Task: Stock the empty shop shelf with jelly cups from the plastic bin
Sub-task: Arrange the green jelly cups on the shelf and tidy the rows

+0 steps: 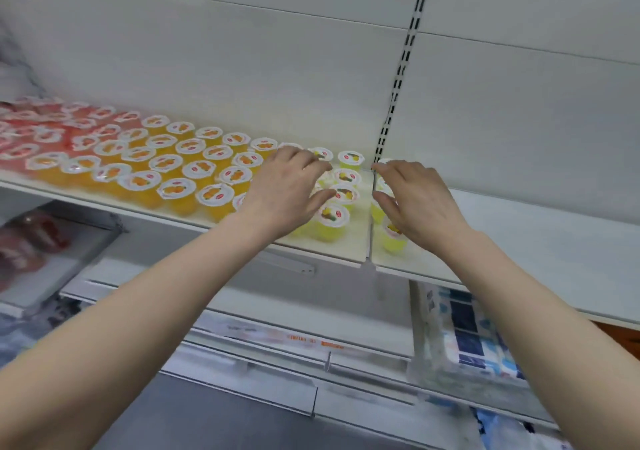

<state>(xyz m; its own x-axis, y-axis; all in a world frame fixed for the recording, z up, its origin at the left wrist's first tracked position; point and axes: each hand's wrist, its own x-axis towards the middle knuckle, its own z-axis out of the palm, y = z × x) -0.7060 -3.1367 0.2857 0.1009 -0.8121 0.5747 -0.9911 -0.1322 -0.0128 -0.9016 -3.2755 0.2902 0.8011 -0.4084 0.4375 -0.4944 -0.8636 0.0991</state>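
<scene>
Jelly cups (334,219) on shelf (349,252) beneath fingers (304,160) of left hand (282,193) and right hand (420,200).

Left hand (284,186), right hand (420,198) extended forward, palm-down, fingers loosely spread.

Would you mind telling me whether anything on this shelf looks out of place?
Nothing looks spilled or damaged. Only the yellow jelly cups beneath the right hand stand apart, past the shelf seam.
</scene>
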